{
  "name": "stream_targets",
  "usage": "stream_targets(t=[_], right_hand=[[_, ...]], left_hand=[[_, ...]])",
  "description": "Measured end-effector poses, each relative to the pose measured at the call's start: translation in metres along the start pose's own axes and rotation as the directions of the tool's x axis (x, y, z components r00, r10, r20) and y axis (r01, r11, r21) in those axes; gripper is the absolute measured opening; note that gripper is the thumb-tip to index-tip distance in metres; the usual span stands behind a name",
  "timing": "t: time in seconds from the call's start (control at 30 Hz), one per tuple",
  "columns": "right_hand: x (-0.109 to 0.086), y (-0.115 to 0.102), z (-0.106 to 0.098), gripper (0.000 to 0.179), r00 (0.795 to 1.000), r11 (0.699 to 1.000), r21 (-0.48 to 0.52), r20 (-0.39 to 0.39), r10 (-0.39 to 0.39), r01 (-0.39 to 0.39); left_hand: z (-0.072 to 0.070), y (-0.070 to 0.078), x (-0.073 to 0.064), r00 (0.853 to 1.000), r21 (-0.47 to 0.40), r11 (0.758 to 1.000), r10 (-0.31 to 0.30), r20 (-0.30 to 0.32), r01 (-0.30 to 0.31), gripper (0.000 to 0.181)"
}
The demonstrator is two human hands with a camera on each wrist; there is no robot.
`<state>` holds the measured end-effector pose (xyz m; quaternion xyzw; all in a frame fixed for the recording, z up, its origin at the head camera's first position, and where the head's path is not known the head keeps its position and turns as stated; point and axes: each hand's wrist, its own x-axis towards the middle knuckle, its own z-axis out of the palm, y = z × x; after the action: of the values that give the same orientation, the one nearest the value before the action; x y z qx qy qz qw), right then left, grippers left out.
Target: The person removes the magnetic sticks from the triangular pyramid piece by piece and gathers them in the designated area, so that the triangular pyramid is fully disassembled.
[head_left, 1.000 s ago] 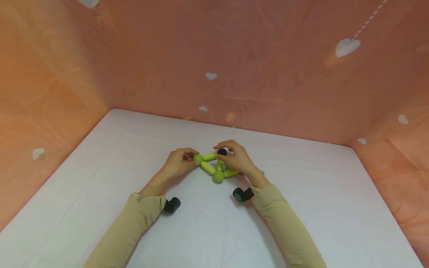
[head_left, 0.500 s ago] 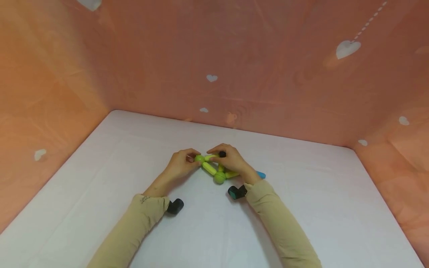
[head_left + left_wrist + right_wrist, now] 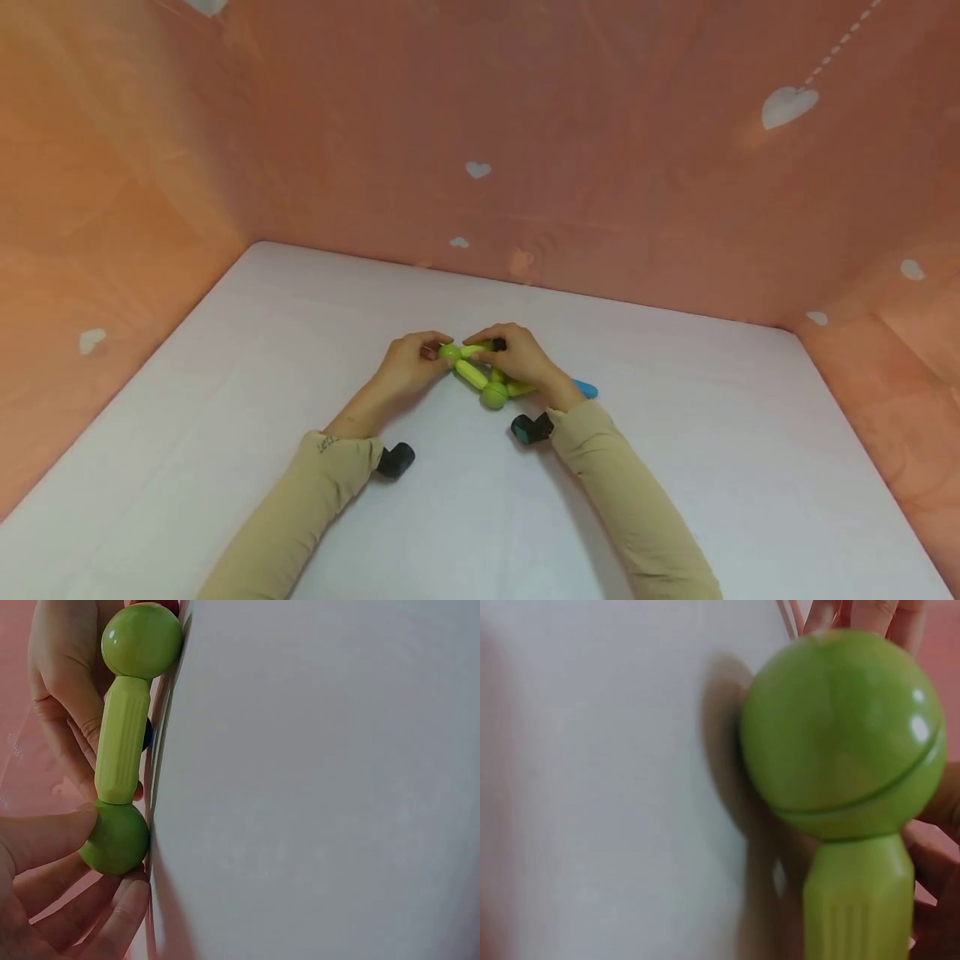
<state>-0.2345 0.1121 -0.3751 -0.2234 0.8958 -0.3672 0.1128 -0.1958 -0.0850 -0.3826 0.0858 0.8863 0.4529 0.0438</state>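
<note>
A ball-and-rod construction toy lies on the table, made of green balls and yellow-green rods. My left hand [image 3: 405, 367] pinches its left green ball [image 3: 449, 354] between thumb and fingers. My right hand [image 3: 520, 354] pinches the back rod [image 3: 472, 351] beside that ball, with a dark ball [image 3: 499, 343] partly hidden by the hand. A front rod [image 3: 472, 375] joins the left ball to a nearer green ball [image 3: 494, 395]. In the right wrist view, a large green ball [image 3: 844, 735] sits on a rod [image 3: 859, 900]. The right hand and wrist cover the structure's right part.
A blue rod [image 3: 585, 388] shows past the right wrist. Black wrist-worn devices [image 3: 395, 460] sit beneath both forearms. White cloth covers the table [image 3: 675, 467], and orange fabric walls [image 3: 600, 167] with heart shapes enclose its back and sides.
My right hand has shifted left from around the dark ball to the back rod, closer to my left hand. The blue rod has come into sight. The left hand keeps its grip.
</note>
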Motion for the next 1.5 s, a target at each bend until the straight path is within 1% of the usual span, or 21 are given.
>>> stream_targets(t=[0.03,0.07,0.2,0.27,0.3,0.47,0.6,0.77,0.9,1.07,1.17,1.3,1.4,1.5], right_hand=[[0.0,0.0,0.0,0.025,1.0,1.0,0.003,-0.004,0.005,-0.005],[0.0,0.0,0.0,0.025,1.0,1.0,0.007,-0.007,0.009,-0.009],[0.001,0.001,-0.001,0.024,1.0,1.0,0.019,-0.009,0.01,-0.01],[0.002,0.002,-0.001,0.024,1.0,1.0,0.028,-0.007,0.012,-0.011],[0.002,0.002,-0.001,0.024,1.0,0.999,0.032,-0.006,0.013,-0.013],[0.004,0.004,-0.002,0.025,1.0,0.999,0.051,0.0,0.02,-0.02],[0.005,0.007,-0.003,0.024,0.999,0.999,0.042,-0.027,0.024,-0.023],[0.002,0.012,-0.007,0.024,0.998,0.998,0.046,-0.044,0.051,-0.049],[0.002,0.013,-0.007,0.025,0.998,0.998,0.041,-0.036,0.052,-0.051],[0.002,0.012,-0.006,0.027,0.998,0.999,0.021,-0.039,0.046,-0.045],[0.0,0.012,-0.006,0.029,0.998,1.0,0.01,-0.063,0.021,-0.02],[-0.004,0.013,-0.005,0.032,0.991,0.999,0.023,-0.129,-0.026,0.029],[-0.007,0.013,-0.005,0.032,0.984,0.996,0.073,-0.175,-0.029,0.043],[-0.013,0.013,-0.005,0.032,0.979,0.992,0.114,-0.203,-0.027,0.051]], left_hand=[[0.0,0.0,0.0,1.0,-0.001,1.0,0.005,0.004,-0.005,0.032],[0.0,-0.002,-0.001,1.0,0.004,1.0,0.027,-0.006,-0.027,0.031],[-0.002,-0.005,-0.001,0.999,-0.006,0.999,0.046,-0.012,-0.046,0.031],[-0.001,-0.007,-0.001,0.999,-0.016,0.999,0.042,-0.011,-0.043,0.031],[-0.002,-0.007,0.0,1.0,-0.028,0.999,0.024,0.001,-0.024,0.032],[-0.002,-0.007,0.0,1.0,-0.032,0.999,0.008,0.008,-0.008,0.031],[-0.004,-0.005,-0.004,1.0,-0.037,0.999,-0.013,0.012,0.013,0.031],[-0.006,-0.006,-0.008,0.998,-0.063,0.997,-0.049,0.036,0.051,0.032],[-0.007,-0.007,-0.009,0.998,-0.075,0.996,-0.042,0.038,0.045,0.033],[-0.007,-0.009,-0.008,0.998,-0.061,0.997,-0.039,0.041,0.041,0.033],[-0.007,-0.009,-0.008,0.998,-0.054,0.998,-0.04,0.042,0.043,0.033],[-0.007,-0.008,-0.008,0.998,-0.049,0.998,-0.038,0.04,0.04,0.032],[-0.008,-0.007,-0.008,0.998,-0.046,0.998,-0.04,0.042,0.041,0.033],[-0.007,-0.007,-0.008,0.998,-0.046,0.998,-0.039,0.043,0.041,0.032]])
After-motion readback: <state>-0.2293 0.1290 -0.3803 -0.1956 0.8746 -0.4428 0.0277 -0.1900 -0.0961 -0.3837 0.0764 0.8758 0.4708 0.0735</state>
